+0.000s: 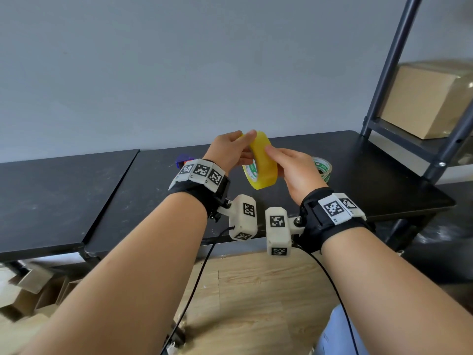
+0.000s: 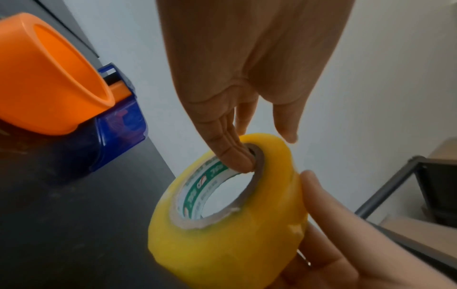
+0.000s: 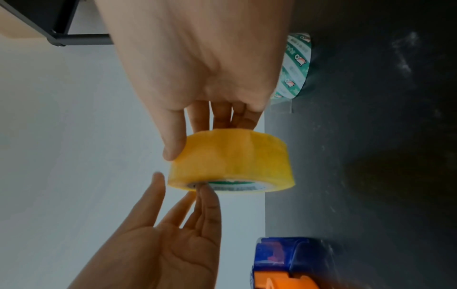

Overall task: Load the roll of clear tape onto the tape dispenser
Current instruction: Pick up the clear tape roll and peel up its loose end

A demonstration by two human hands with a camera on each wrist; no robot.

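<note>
A yellowish clear tape roll (image 1: 263, 165) with a green-printed core hangs upright in the air above the black table (image 1: 358, 165). My right hand (image 1: 275, 162) grips it, thumb on the outer face (image 3: 173, 152) and fingers behind. My left hand (image 1: 245, 147) pinches the roll's upper rim, its fingertips (image 2: 243, 162) hooked inside the core and its thumb by the outer face. The blue tape dispenser (image 1: 184, 160) with an orange hub (image 2: 49, 78) lies on the table left of my hands, bare of tape.
A nearly spent roll with a green-and-white core (image 1: 323, 168) lies on the table behind my right hand. A dark metal rack (image 1: 384, 85) holding a cardboard box (image 1: 430, 98) stands at the right. A second black table (image 1: 51, 201) adjoins on the left, with cardboard (image 1: 25, 290) under it.
</note>
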